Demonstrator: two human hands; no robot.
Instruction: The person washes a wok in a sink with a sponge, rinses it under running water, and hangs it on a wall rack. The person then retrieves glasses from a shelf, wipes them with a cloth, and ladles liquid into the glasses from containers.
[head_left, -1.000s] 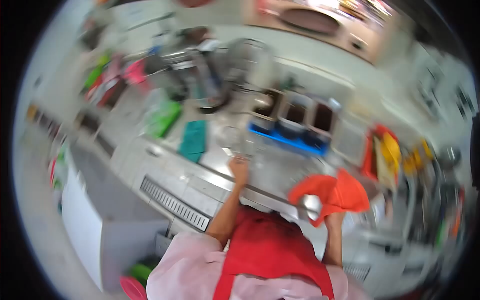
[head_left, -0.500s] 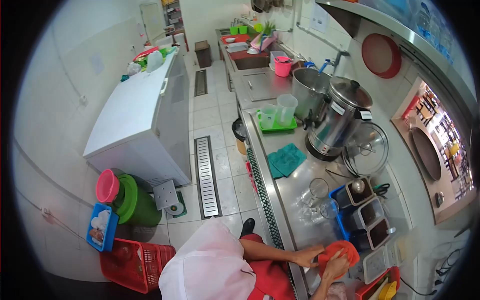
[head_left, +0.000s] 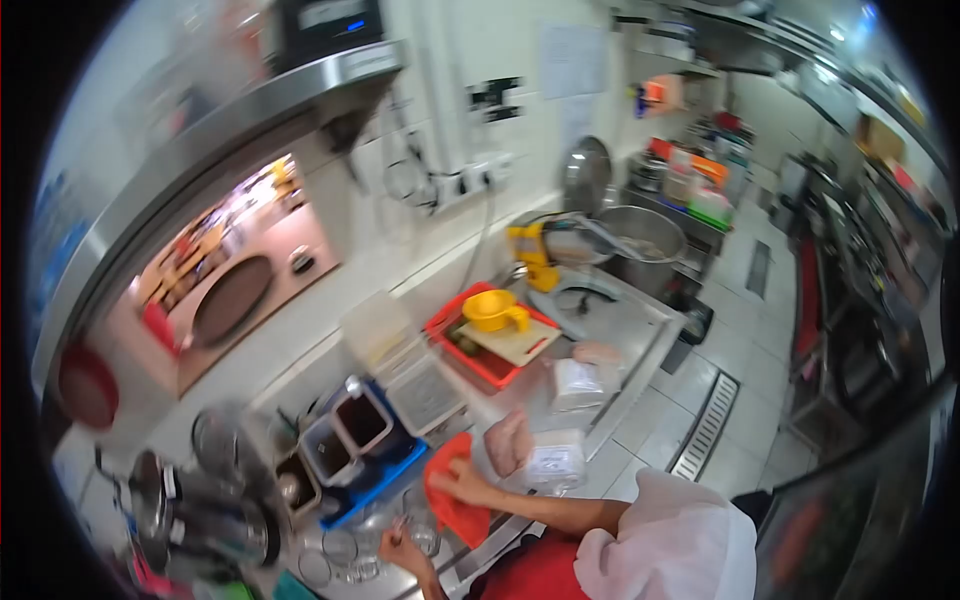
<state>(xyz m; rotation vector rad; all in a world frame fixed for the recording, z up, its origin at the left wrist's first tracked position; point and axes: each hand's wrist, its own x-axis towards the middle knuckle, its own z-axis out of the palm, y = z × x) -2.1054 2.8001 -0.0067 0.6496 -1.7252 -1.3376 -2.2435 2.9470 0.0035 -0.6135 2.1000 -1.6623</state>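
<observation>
My right hand [head_left: 462, 486] is closed on an orange cloth [head_left: 445, 500] at the counter's front edge. To its left, my left hand [head_left: 402, 550] has its fingers curled at a clear glass mug [head_left: 424, 532], seemingly on its handle; blur hides the exact grip. The mug is next to the cloth; I cannot tell whether they touch. More clear glass mugs [head_left: 341, 546] stand left of my left hand. Right of the cloth lie a clear-wrapped packet with a label [head_left: 556, 460] and a pinkish bundle [head_left: 508, 443].
A blue tray [head_left: 375, 497] with dark-filled containers [head_left: 362, 418] stands behind the mugs. Farther back is a red tray [head_left: 478, 372] with a yellow cup [head_left: 492, 310] and a board [head_left: 520, 342]. A steel urn [head_left: 190, 505] is at left, a large pot [head_left: 645, 238] at the far right.
The view has swung to the right, bringing the cooking area into sight. My hands were together at the orange cloth; now my left hand is apart from it, at a glass mug.
</observation>
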